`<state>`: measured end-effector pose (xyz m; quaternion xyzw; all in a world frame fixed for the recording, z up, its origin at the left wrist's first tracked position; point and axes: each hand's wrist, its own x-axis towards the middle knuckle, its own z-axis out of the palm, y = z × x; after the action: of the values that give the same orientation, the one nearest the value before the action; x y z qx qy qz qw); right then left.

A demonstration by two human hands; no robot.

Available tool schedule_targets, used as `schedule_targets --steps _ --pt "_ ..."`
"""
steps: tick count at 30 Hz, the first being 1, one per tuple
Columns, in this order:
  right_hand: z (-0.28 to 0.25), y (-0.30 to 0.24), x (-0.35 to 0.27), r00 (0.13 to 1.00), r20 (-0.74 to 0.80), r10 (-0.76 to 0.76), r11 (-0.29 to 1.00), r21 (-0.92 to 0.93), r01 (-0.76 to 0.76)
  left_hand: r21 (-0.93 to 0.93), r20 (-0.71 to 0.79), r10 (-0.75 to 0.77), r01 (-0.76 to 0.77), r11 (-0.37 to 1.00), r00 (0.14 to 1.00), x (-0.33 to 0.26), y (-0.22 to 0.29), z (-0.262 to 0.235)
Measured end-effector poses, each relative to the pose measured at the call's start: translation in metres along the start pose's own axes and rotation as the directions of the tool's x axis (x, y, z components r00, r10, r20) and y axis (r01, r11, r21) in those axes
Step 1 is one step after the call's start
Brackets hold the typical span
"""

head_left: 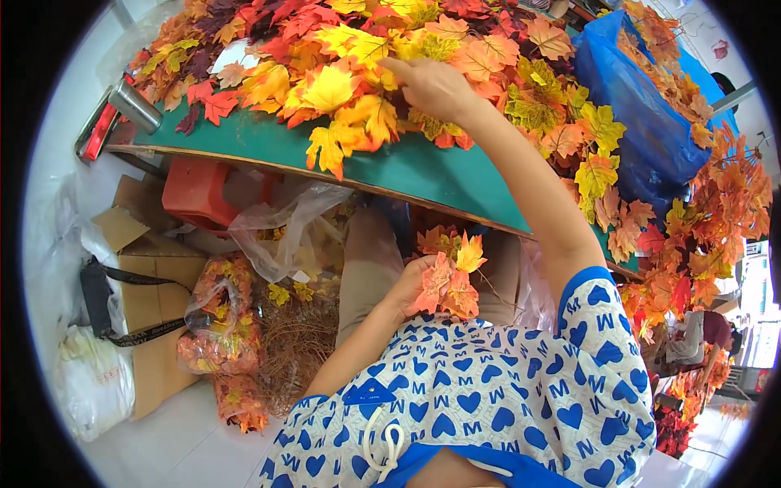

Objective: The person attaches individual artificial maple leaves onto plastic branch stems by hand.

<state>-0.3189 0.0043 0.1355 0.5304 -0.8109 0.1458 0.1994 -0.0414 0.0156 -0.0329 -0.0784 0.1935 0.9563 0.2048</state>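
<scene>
My left hand [412, 285] is closed around a small bunch of artificial maple leaves [448, 281], orange with one yellow leaf, held low over my lap. A thin brown stem sticks out beside the bunch. Across the green table my right hand [435, 87] reaches into a heap of loose artificial maple leaves [329, 88] in yellow, orange and red. Its index finger points left and touches a yellow leaf; the other fingers are curled, and whatever they may pinch is hidden. Several yellow and orange leaves hang over the front edge near that forearm.
The green table [431, 180] has a wooden edge. A blue plastic bag [630, 106] stands at its right, a metal cylinder [135, 106] at its left. Below are a red plastic stool [191, 195], a cardboard box [154, 285], clear bags of leaves [220, 350] and brown wiry stems [301, 342].
</scene>
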Motion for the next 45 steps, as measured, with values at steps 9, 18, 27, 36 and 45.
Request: schedule_targets --steps 9,18,27,36,45 --pt "-0.021 0.038 0.010 0.981 -0.090 0.172 0.977 -0.113 -0.182 0.026 -0.032 0.005 -0.004 1.000 0.999 -0.002 0.000 0.003" --pt "-0.033 0.054 0.001 0.650 -0.469 0.598 0.790 0.482 -0.379 -0.024 -0.047 0.005 -0.007 1.000 0.999 -0.001 -0.002 0.000" --pt "0.011 0.027 -0.042 0.999 -0.010 -0.047 0.882 -0.469 0.036 -0.052 0.030 -0.006 0.007 0.999 1.000 0.002 -0.008 0.000" --pt "-0.024 -0.002 -0.010 0.971 -0.147 -0.188 0.936 -0.327 0.132 -0.025 0.048 0.001 0.000 1.000 0.999 0.002 -0.011 -0.013" --pt "-0.013 0.012 0.000 0.936 0.007 -0.352 0.871 -0.362 0.331 0.009 0.039 0.004 -0.005 1.000 0.999 0.002 -0.011 -0.006"
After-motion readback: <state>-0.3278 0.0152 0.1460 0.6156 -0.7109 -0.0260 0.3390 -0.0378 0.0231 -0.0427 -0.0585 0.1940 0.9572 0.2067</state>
